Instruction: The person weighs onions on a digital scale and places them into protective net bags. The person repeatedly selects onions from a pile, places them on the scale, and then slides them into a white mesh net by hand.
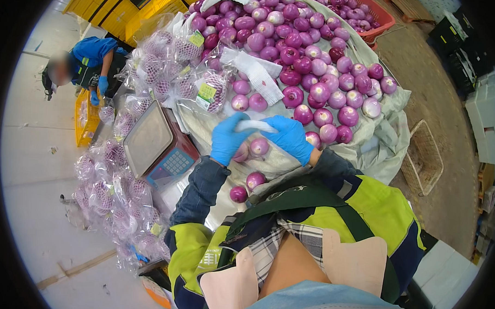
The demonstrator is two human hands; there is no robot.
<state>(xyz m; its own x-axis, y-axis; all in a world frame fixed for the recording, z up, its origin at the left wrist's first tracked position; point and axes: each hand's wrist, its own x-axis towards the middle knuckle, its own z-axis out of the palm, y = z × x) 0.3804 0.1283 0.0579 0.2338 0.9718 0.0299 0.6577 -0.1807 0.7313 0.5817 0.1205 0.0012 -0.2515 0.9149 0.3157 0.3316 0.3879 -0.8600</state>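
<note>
Both my hands wear blue gloves and meet over the near part of the pile's cloth. Between my left hand [230, 138] and my right hand [291, 137] stretches a white foam net sleeve [256, 125], held at both its ends. Just beneath it lie loose red onions [259, 146], and two more [238, 194] rest closer to my body. A large heap of red onions [289, 56] spreads beyond my hands on a pale cloth [378, 147]. Other flattened white net sleeves [258, 75] lie on the heap's left side. Whether an onion sits inside the held sleeve is not visible.
A digital scale [162, 145] stands left of my hands. Bagged, netted onions [115, 195] crowd around it. A co-worker in blue gloves [103, 85] handles a bag by a yellow crate [85, 122]. At right are a wire basket [422, 158] and a red crate [378, 30] of onions.
</note>
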